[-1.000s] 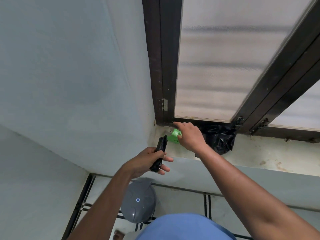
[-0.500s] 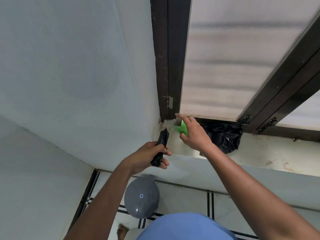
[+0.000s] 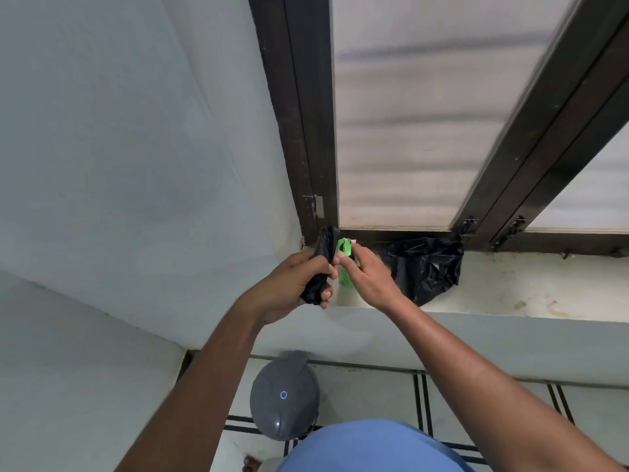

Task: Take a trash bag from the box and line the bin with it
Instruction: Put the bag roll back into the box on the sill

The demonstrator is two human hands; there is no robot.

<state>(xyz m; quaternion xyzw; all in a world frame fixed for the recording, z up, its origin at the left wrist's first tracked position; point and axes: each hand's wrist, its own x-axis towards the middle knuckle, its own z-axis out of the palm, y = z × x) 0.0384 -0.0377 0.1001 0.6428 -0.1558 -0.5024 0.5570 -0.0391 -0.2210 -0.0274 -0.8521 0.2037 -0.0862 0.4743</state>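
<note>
A rolled black trash bag [image 3: 321, 264] is gripped in the closed left hand [image 3: 295, 283], which is raised at the window sill [image 3: 510, 287]. The green box [image 3: 344, 264] is pinched by the right hand [image 3: 369, 279] just beside it, both forearms reaching forward. The grey bin [image 3: 284, 396] is seen on the floor below, lid shut

Rolled trash bag [image 3: 321, 264]: thin black plastic film, crinkled, dull sheen. Box [image 3: 344, 264]: bright green printed card, slight gloss. Loose black bag [image 3: 425, 267] on sill: glossy, creased plastic. Bin lid [image 3: 284, 396]: smooth grey moulded plastic, matt. Window frame [image 3: 303, 131]: dark, worn, scuffed. Sill [image 3: 531, 287]: pale, stained, rough. Wall [image 3: 119, 148]: matt paint.
</note>
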